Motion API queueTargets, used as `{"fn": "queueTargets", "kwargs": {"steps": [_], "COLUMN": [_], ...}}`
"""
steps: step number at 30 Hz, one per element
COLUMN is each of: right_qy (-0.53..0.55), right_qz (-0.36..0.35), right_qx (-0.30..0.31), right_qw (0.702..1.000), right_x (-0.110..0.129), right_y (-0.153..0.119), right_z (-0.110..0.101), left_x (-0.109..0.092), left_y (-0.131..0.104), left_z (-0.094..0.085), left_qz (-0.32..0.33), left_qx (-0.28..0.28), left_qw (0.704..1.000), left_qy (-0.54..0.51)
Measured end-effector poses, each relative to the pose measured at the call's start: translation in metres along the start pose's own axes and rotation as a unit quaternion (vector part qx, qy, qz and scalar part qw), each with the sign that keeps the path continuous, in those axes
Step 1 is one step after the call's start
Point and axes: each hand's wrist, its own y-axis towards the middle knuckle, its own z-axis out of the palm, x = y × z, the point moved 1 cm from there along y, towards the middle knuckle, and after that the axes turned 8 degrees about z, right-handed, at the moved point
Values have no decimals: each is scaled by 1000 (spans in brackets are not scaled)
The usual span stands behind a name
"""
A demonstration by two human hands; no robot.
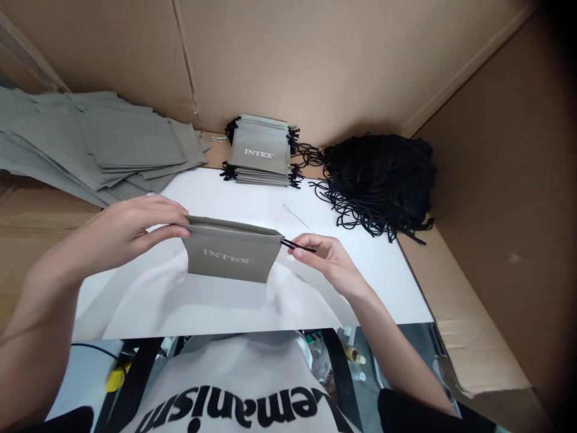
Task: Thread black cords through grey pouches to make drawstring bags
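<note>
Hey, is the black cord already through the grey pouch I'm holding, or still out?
Partly in: a black cord end sticks out of the grey pouch at its top right corner, pinched by the right hand. Far end: cannot tell.

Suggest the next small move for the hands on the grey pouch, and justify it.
Probably the right hand pulls the black cord further out, since only a short end shows at the edge of the grey pouch, while the left hand pinches the opposite top corner.

A stack of finished grey pouches (260, 150) is located at top centre. Loose grey pouches (99, 141) are piled upper left; black cords (381, 177) are heaped upper right.
</note>
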Motion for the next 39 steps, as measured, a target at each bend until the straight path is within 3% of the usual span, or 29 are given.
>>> {"fn": "queueTargets", "kwargs": {"steps": [14, 22, 27, 34, 39], "right_qy": [20, -31, -167, -208, -207], "right_qz": [89, 65, -5, -38, -23], "right_qx": [-17, 2, -51, 85, 100], "right_qw": [996, 997, 985, 974, 973], "right_x": [4, 1, 14, 30, 35], "right_y": [-19, -27, -21, 1, 2], "right_z": [-21, -29, -29, 0, 4], "left_x": [0, 1, 0, -3, -2], "left_y": [-4, -5, -3, 3, -3], "left_z": [-5, -6, -7, -3, -4], "left_qz": [-8, 9, 15, 6, -8], "left_qx": [27, 24, 15, 35, 37], "left_qw": [999, 999, 1000, 999, 999], "left_qy": [-19, -22, -21, -33, -32]}}
